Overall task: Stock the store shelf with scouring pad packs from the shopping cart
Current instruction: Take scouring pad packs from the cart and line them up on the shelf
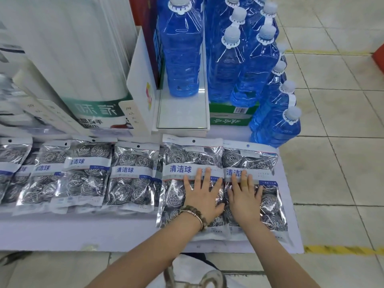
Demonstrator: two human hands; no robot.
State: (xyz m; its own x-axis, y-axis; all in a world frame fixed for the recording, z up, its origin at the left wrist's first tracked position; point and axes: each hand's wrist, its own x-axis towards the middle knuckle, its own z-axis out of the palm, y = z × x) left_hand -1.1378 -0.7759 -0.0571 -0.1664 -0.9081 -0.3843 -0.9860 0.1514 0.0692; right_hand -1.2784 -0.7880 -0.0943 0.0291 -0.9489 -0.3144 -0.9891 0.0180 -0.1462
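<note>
Head: left hand (204, 195), right hand (244, 197) press packs (179, 157).

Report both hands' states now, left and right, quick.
Left hand: open, fingers flat on a clear plastic pack of silver steel scouring balls.
Right hand: open, flat on the rightmost clear pack of steel balls beside it.

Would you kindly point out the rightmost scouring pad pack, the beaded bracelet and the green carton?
rightmost scouring pad pack (254, 159), head view, clear part above its label
beaded bracelet (193, 212), head view, beads at the wrist
green carton (227, 119), head view, front face
</note>
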